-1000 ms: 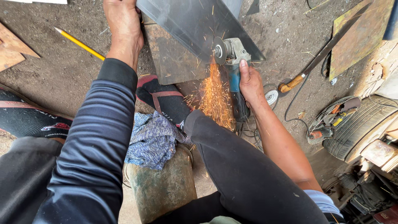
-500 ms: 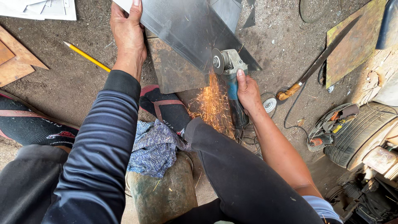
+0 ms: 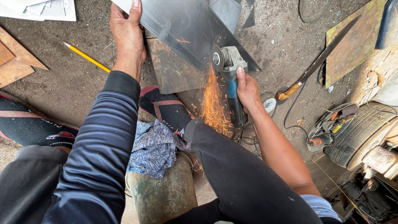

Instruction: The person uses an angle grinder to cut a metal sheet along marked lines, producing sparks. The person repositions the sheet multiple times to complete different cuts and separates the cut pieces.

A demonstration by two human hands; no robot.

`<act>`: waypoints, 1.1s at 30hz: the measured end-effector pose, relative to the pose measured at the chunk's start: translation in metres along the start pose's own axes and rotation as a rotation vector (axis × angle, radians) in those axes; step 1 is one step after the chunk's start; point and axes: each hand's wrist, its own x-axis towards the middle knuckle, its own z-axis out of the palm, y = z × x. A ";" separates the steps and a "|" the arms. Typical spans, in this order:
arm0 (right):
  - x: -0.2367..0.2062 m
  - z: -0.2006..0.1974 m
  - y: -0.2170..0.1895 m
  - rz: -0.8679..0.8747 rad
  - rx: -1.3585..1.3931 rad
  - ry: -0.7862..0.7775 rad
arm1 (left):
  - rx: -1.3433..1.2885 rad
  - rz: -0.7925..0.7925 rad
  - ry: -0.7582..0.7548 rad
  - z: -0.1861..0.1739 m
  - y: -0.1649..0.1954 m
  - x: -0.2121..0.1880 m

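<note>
Sheet metal (image 3: 186, 25), dark grey and angled, lies on the dirt floor (image 3: 62, 79) at the top of the view, beyond both hands, and it is being cut. Nearest the camera sit the person's dark trousers and long blue sleeve, with a blue patterned cloth (image 3: 155, 147) bunched on top of a worn green drum (image 3: 163, 195) between the knees. A foot in a black sock with a red sandal strap (image 3: 163, 108) rests just past the cloth. Further out, the right hand (image 3: 248, 89) is wrapped tightly round the blue body of an angle grinder (image 3: 228, 74), thumb laid along the top; the disc meets the near edge of the sheet and a stream of orange sparks (image 3: 213, 103) falls back toward the knee. The left hand (image 3: 128, 35) reaches farther, fingers curled over the sheet's left edge and the thumb pressing on its face, holding it down. The two hands are well apart, the sheet spanning the gap between them. A yellow pencil (image 3: 87, 57) lies on the dirt left of the left wrist. To the right, a long blade with a wooden handle (image 3: 315, 66) lies beside a rusty plate (image 3: 352, 41), and a tyre (image 3: 360, 132) sits at the right edge.
</note>
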 end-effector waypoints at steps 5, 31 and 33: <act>-0.003 0.000 -0.004 -0.062 0.076 -0.019 | 0.010 0.008 0.014 0.002 0.002 0.000; -0.006 0.005 -0.003 -0.016 -0.030 0.031 | -0.016 0.034 -0.038 -0.002 0.000 -0.003; -0.006 0.005 -0.004 0.010 -0.026 0.023 | -0.020 0.041 -0.042 -0.002 0.000 -0.003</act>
